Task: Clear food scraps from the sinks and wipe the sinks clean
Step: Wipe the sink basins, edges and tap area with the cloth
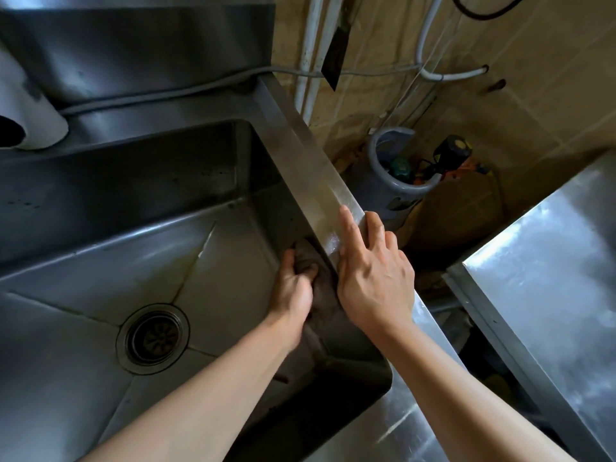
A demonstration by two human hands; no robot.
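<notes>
The big metal sink (100, 261) has a round drain (152, 339) in its floor. The right hand (373, 275) rests on the sink's right rim, fingers spread. The left hand (293, 288) squeezes a dark cloth (320, 288) against the right inside wall.

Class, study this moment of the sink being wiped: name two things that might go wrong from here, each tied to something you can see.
1. The right hand braces on the sink rim, which looks wet and shiny; it might slip off toward the gap beside the sink.
2. The left hand holds the dark cloth against the sink's right wall; a loose end hanging below could drag grime over the basin floor toward the open drain.
</notes>
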